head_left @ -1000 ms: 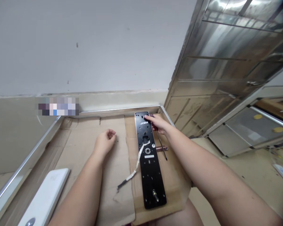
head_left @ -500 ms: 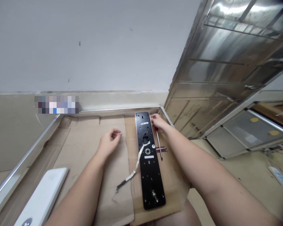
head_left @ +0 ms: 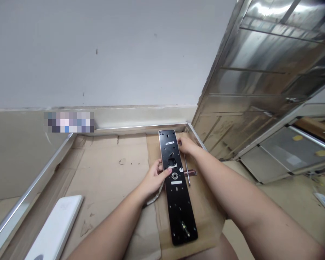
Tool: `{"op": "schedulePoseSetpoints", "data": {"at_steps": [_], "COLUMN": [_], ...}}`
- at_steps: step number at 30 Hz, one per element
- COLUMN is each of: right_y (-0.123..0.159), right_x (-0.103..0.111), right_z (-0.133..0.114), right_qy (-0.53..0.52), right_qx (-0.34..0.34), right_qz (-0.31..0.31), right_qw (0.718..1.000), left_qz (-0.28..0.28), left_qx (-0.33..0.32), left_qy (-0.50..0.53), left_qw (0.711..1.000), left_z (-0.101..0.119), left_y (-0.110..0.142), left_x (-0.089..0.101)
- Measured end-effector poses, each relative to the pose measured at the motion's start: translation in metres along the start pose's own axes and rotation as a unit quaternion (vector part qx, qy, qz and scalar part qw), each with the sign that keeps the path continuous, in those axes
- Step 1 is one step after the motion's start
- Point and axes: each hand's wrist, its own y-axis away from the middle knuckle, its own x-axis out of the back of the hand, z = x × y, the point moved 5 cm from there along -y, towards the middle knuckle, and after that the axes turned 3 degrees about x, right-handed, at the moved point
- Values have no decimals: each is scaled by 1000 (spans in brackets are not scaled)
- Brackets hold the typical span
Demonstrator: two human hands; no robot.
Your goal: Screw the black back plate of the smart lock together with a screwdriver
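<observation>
Black and long, the panel (head_left: 180, 206) lies face-up, studs showing, on the cardboard (head_left: 111, 169) lining the table (head_left: 141, 127), between the person's hands. By my reckoning the work is partway: the cable (head_left: 155, 198) is out of the panel's opening and trails over its left edge, but the holes are bare, no cover sits over them, and the screwdriver (head_left: 187, 169) meets no screw.

The right hand (head_left: 188, 146) is closed around the screwdriver's handle, its shaft slanting down beside the panel. The left hand (head_left: 154, 177) lays its thumb on the panel by the cable, fingers bent at the edge; I can't tell from here whether it pinches either one.

I count one panel, one cable, one screwdriver, one copper-coloured bar (head_left: 192, 173) jutting out right, two white label strips (head_left: 176, 182), one round white sticker (head_left: 181, 169), and one white slab (head_left: 56, 224) well apart at left.
</observation>
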Motion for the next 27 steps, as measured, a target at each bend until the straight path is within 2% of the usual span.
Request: {"op": "schedulePoseSetpoints", "data": {"at_steps": [5,12,15,18,20,21,23,24,25,27], "right_y": [4,13,16,22,31,37,48,54,59,65], "right_x": [3,-2,6,30,52,64,87,97,107,117], "right_z": [-2,-9,-15,-24,-30,-33,-37,-38,-39,-39], "right_qy": [127,136,122,99,72,53,16,-13,-77,-165], "right_qx": [-34,-37,-13,10,32,45,64,79,112,157], "right_qz": [-29,-71,-46,22,77,106,166,206,251,304], "right_qw": [991,988,991,995,994,992,984,975,958,925], "left_qz": [7,39,46,44,98,153,249,282,296,262], "left_qx": [-6,-28,-36,-45,-83,-111,-153,-166,-177,-179], "left_qy": [3,-41,-58,-102,-195,-263,-401,-438,-455,-453], "left_qw": [1000,998,997,993,972,946,868,837,821,833], "left_z": [8,17,19,26,40,49,65,69,70,59], "left_y": [-1,-9,-9,-7,-3,3,21,34,49,81], "left_x": [8,28,27,26,33,39,45,45,43,29]}}
